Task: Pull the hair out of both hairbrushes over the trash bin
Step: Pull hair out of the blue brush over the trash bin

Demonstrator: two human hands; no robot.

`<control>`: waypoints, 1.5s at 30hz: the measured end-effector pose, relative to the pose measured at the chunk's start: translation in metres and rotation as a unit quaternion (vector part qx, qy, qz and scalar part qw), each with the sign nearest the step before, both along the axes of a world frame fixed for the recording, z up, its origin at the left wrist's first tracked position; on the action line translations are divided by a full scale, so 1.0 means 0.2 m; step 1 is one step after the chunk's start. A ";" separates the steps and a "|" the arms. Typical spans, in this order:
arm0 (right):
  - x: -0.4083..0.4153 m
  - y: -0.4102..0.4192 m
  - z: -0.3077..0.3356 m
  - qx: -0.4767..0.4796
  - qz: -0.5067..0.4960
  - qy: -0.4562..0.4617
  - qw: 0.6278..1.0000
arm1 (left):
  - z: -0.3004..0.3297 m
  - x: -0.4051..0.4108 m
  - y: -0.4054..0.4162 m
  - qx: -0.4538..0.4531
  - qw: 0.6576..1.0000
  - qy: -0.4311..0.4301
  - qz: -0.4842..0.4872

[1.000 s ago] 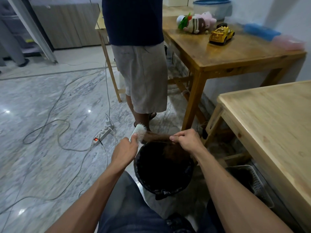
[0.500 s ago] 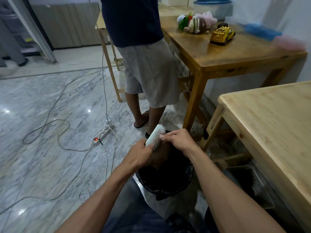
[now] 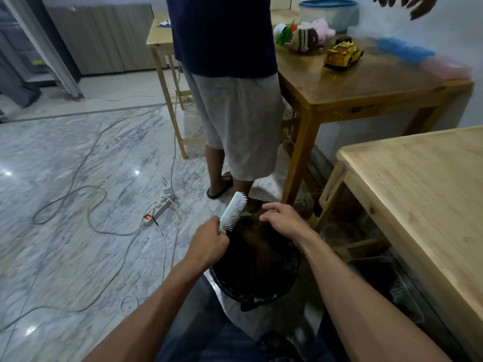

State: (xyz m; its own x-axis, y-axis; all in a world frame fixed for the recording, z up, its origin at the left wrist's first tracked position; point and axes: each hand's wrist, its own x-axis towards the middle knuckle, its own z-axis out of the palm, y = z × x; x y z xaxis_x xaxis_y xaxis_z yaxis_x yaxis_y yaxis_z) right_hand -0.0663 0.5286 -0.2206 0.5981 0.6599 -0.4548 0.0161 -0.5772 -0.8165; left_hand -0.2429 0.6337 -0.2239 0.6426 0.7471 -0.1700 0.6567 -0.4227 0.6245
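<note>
My left hand (image 3: 209, 242) grips the handle of a pale blue hairbrush (image 3: 234, 211), held tilted over the left rim of the black-lined trash bin (image 3: 257, 296), bristles facing right. Just right of the brush, my right hand (image 3: 286, 220) hovers over the bin with fingers curled, pinching brown hair (image 3: 253, 210) that stretches from the bristles. More brown hair lies inside the bin. A second hairbrush is not in view.
A person in grey shorts (image 3: 240, 121) stands just beyond the bin. A power strip (image 3: 159, 209) and cables cross the marble floor at left. Wooden tables stand at right (image 3: 428, 205) and behind (image 3: 366, 82), the latter with toys. A mesh basket (image 3: 402, 291) sits under the near table.
My right hand went from the bin to the brush and has now drawn back right with hair. The brush rose and tilted upright. The standing person shifted right.
</note>
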 end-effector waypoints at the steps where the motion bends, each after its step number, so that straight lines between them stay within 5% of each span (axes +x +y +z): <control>1: 0.00 0.01 0.00 0.008 0.003 0.021 1.000 | 0.01 0.01 0.00 0.008 1.000 -0.003 -0.013; 8: -0.05 0.05 -0.04 0.092 0.019 0.105 0.990 | 0.02 0.04 -0.05 0.098 0.991 -0.064 -0.065; 20: -0.02 -0.02 -0.01 0.128 -0.078 0.040 0.988 | -0.04 0.02 0.01 0.133 0.989 -0.059 -0.014; 27: -0.02 -0.01 -0.07 -0.004 0.008 0.033 0.999 | -0.03 0.03 0.01 0.123 0.990 -0.071 -0.010; 36: -0.05 0.07 -0.04 0.121 -0.089 0.143 0.978 | -0.01 0.01 -0.03 0.182 0.978 -0.054 -0.087; 45: -0.04 0.07 -0.01 0.034 -0.155 0.055 0.986 | 0.00 -0.01 0.02 0.191 0.979 0.025 -0.064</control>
